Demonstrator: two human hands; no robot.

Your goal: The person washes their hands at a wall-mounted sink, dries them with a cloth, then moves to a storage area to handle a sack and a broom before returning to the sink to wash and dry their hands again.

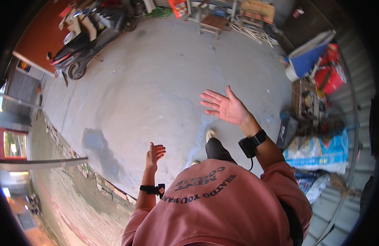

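Observation:
My right hand (225, 106) is held out over the concrete floor (164, 77), palm showing and fingers spread, with nothing in it. A black strap with a box-shaped device (252, 143) and a cable is worn on that forearm. Lower and to the left, my left hand (155, 156) is raised in the air, empty, its thumb apart from the fingers. It also has a black strap with a small device (153, 189) at the wrist. Below my hands are my pink shirt (226, 209), which bears writing, and a light shoe (210, 134) on the floor.
A motor scooter (84, 52) stands at the upper left. At the back are a wooden stool (214, 23) and a pile of sticks (254, 32). Bags (318, 152) and clutter line the right wall. A brick edge (112, 192) borders the floor at left, near a damp patch (98, 144).

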